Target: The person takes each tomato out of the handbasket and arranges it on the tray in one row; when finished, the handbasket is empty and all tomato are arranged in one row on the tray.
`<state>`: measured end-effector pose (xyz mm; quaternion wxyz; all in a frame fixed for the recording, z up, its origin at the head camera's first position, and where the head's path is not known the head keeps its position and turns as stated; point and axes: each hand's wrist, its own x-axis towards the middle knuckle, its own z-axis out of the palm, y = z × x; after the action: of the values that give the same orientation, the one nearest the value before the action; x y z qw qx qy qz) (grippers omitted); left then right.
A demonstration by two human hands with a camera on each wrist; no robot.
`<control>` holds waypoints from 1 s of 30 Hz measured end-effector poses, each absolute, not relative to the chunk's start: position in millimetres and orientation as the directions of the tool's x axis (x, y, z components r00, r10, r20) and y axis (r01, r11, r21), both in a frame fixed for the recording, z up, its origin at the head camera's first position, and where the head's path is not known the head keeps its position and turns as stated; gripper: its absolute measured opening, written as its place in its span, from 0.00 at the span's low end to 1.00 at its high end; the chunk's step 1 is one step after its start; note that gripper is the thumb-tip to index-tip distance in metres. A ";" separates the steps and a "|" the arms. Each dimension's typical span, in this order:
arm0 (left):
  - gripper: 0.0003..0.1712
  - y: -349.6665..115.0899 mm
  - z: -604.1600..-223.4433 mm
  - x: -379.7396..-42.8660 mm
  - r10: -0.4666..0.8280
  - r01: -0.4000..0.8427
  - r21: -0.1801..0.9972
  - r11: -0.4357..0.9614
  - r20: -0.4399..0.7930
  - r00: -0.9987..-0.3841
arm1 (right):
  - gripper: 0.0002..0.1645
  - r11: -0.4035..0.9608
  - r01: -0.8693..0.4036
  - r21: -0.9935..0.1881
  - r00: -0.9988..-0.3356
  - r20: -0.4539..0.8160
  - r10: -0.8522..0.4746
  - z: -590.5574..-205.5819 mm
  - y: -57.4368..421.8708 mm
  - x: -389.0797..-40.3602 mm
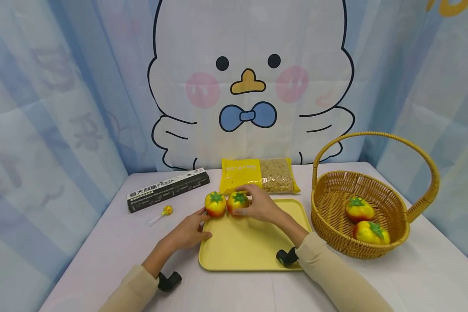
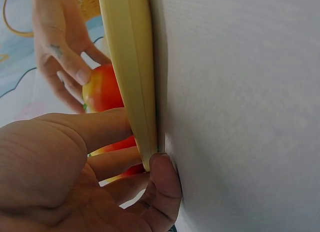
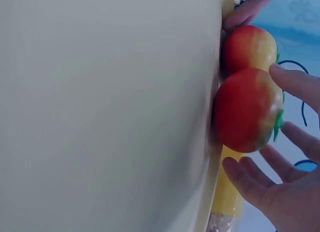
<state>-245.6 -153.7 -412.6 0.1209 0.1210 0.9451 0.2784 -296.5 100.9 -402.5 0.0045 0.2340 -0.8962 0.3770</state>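
Toy tomatoes (image 1: 216,204) sit side by side, a pair, at the far left of the yellow tray (image 1: 253,242) in the head view. From the left wrist, the left hand (image 2: 85,192) reaches relaxed fingers over the tray's rim, gripping nothing. From the right wrist, the right hand (image 3: 292,202) spreads loosely around one tomato on the tray.
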 end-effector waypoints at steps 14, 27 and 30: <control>0.31 -152.3 -413.9 -247.1 0.296 0.165 0.545 0.822 -0.161 -0.942 | 0.39 0.589 -0.498 -0.636 -0.854 0.243 -0.460 -392.8 146.1 -279.9; 0.31 -152.3 -416.0 -245.8 0.288 0.159 0.546 0.823 -0.159 -0.944 | 0.37 0.605 -0.581 -0.545 -0.814 0.372 -0.446 -383.0 190.4 -258.6; 0.31 -152.3 -415.3 -245.7 0.293 0.164 0.548 0.820 -0.156 -0.943 | 0.37 0.639 -0.572 -0.514 -0.819 0.389 -0.421 -380.9 201.7 -253.6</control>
<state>-245.7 -152.3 -415.3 0.1174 0.1209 0.9467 0.2745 -253.6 201.7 -380.9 0.1175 0.2766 -0.8975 0.3227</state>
